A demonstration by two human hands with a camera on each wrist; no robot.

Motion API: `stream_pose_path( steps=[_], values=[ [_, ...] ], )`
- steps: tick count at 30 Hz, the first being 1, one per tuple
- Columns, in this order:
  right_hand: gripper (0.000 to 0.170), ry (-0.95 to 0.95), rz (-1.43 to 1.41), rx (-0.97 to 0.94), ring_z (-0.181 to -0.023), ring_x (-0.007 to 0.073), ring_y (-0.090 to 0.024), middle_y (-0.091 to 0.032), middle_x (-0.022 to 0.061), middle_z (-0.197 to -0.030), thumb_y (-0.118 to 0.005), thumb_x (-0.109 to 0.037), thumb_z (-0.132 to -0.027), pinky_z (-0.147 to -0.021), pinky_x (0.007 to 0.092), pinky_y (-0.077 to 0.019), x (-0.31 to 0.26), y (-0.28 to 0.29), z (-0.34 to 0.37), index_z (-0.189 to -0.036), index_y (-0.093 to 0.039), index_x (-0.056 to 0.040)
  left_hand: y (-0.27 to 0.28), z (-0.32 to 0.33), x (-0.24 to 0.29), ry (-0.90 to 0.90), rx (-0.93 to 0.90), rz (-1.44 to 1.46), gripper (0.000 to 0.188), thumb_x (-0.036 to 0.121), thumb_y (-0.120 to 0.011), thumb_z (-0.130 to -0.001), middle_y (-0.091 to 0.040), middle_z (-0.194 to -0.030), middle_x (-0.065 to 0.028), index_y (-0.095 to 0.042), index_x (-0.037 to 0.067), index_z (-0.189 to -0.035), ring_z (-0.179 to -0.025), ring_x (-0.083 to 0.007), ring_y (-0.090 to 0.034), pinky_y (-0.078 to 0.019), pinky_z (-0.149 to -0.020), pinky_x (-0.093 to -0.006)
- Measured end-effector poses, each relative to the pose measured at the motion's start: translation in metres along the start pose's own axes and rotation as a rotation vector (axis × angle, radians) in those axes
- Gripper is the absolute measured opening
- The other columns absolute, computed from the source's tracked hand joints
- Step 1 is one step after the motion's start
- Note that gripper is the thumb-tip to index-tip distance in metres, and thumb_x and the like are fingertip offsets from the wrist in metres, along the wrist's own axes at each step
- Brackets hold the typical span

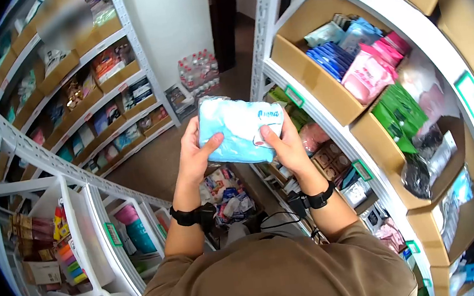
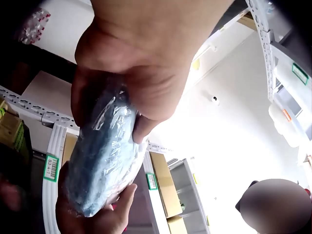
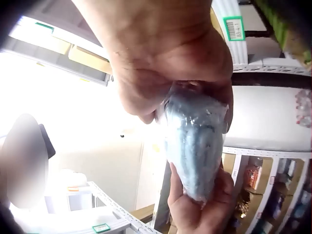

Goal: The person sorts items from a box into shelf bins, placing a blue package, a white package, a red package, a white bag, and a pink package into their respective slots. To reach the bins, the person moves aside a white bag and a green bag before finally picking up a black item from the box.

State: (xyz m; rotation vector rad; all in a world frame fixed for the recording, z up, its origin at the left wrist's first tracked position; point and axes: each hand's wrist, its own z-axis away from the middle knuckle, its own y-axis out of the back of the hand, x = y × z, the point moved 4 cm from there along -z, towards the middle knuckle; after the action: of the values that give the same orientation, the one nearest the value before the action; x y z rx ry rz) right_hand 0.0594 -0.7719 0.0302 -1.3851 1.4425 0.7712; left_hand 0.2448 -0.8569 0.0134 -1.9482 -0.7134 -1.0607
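The left hand [image 1: 196, 157] grips one end of a plastic-wrapped, light-blue and white package [image 1: 238, 129], its thumb on the upper face; the right hand [image 1: 288, 147] grips the other end the same way, fingers curled round behind. The package lies directly between them, its long axis running crosswise from palm to palm, so neither hand is nearer. Beyond, a cardboard bin [image 1: 314, 78] of packets stands to the right, and bottles [image 1: 199, 71] sit farther ahead.

Shelves [image 1: 327, 132] with seemingly cardboard bins [image 1: 314, 82]
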Motion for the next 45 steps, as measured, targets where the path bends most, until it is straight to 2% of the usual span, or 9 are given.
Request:
stream_pose_path(
  steps=[3, 8, 10, 15, 19, 26, 28, 36, 45],
  values=[
    [0.036, -0.016, 0.073, 0.129, -0.098, 0.0127, -0.060, -0.064, 0.0062, -0.109, -0.064, -0.021, -0.097, -0.084, 0.0271, -0.0500, -0.010, 0.002, 0.014, -0.125, -0.054, -0.0005, -0.007, 0.009, -0.010, 0.209, -0.065, 0.076, 0.056, 0.012, -0.076, -0.085, -0.060, -0.120, -0.0080, -0.048, 0.000, -0.131, -0.111, -0.0149, -0.057, -0.0448, -0.097, -0.0304],
    [0.035, -0.008, 0.070, 0.184, -0.094, 0.0118, -0.060, -0.065, 0.0060, -0.106, -0.063, -0.023, -0.097, -0.082, 0.0259, -0.0500, -0.017, 0.010, 0.030, -0.123, -0.056, -0.0006, -0.026, 0.011, -0.004, 0.154, -0.235, 0.031, 0.063, 0.015, -0.073, -0.087, -0.056, -0.128, -0.0100, -0.042, 0.000, -0.139, -0.119, -0.0186, -0.053, -0.0434, -0.100, -0.0320],
    [0.035, 0.020, 0.075, 0.230, -0.094, 0.0111, -0.060, -0.065, 0.0061, -0.106, -0.062, -0.024, -0.098, -0.081, 0.0263, -0.0502, -0.022, 0.010, 0.033, -0.123, -0.056, -0.0005, -0.035, 0.011, -0.005, 0.296, -0.169, 0.251, 0.059, 0.018, -0.070, -0.090, -0.055, -0.129, -0.0099, -0.042, 0.000, -0.139, -0.119, -0.0190, -0.053, -0.0431, -0.101, -0.0322],
    [0.039, 0.027, 0.057, 0.301, -0.091, 0.0091, -0.057, -0.063, 0.0021, -0.103, -0.050, -0.035, -0.103, -0.080, 0.0259, -0.0486, -0.030, 0.016, 0.043, -0.122, -0.058, -0.0014, -0.042, 0.010, -0.015, 0.254, -0.168, 0.305, 0.055, 0.019, -0.066, -0.091, -0.059, -0.125, -0.0135, -0.044, -0.004, -0.136, -0.112, -0.0221, -0.059, -0.0471, -0.097, -0.0353],
    [0.038, 0.031, 0.017, 0.312, -0.093, 0.0083, -0.056, -0.063, 0.0026, -0.104, -0.046, -0.034, -0.105, -0.083, 0.0248, -0.0470, -0.033, 0.018, 0.047, -0.121, -0.057, -0.0016, -0.053, 0.007, -0.009, 0.201, -0.210, 0.334, 0.053, 0.018, -0.064, -0.092, -0.059, -0.125, -0.0147, -0.044, -0.005, -0.135, -0.112, -0.0225, -0.059, -0.0474, -0.097, -0.0348],
    [0.039, 0.011, -0.056, 0.334, -0.090, 0.0085, -0.061, -0.063, 0.0026, -0.106, -0.047, -0.037, -0.104, -0.075, 0.0240, -0.0526, -0.057, 0.027, 0.061, -0.124, -0.056, -0.0045, -0.071, 0.005, -0.010, 0.187, -0.335, 0.292, 0.057, 0.022, -0.061, -0.094, -0.055, -0.132, -0.0164, -0.040, -0.004, -0.139, -0.120, -0.0264, -0.056, -0.0438, -0.103, -0.0376],
    [0.042, -0.086, -0.094, 0.364, -0.095, 0.0094, -0.059, -0.064, 0.0039, -0.107, -0.046, -0.039, -0.104, -0.083, 0.0266, -0.0491, -0.060, 0.033, 0.066, -0.124, -0.056, -0.0030, -0.082, 0.009, -0.007, 0.220, -0.285, 0.324, 0.053, 0.020, -0.063, -0.093, -0.058, -0.127, -0.0154, -0.044, -0.005, -0.136, -0.113, -0.0229, -0.059, -0.0464, -0.098, -0.0346],
    [0.050, -0.106, -0.183, 0.474, -0.096, 0.0112, -0.059, -0.063, 0.0051, -0.108, -0.042, -0.045, -0.104, -0.086, 0.0268, -0.0479, -0.090, 0.064, 0.101, -0.123, -0.056, -0.0010, -0.128, 0.023, -0.010, 0.230, -0.383, 0.261, 0.056, 0.028, -0.056, -0.097, -0.054, -0.133, -0.0160, -0.039, -0.003, -0.141, -0.121, -0.0254, -0.055, -0.0443, -0.103, -0.0364],
    [0.046, 0.013, -0.155, 0.468, -0.096, 0.0119, -0.060, -0.064, 0.0060, -0.108, -0.040, -0.040, -0.106, -0.085, 0.0267, -0.0484, -0.149, 0.101, 0.162, -0.121, -0.057, -0.0004, -0.208, 0.058, 0.001, 0.175, -0.477, 0.264, 0.057, 0.030, -0.054, -0.098, -0.053, -0.135, -0.0163, -0.038, -0.003, -0.141, -0.122, -0.0262, -0.054, -0.0424, -0.104, -0.0370]
  ],
)
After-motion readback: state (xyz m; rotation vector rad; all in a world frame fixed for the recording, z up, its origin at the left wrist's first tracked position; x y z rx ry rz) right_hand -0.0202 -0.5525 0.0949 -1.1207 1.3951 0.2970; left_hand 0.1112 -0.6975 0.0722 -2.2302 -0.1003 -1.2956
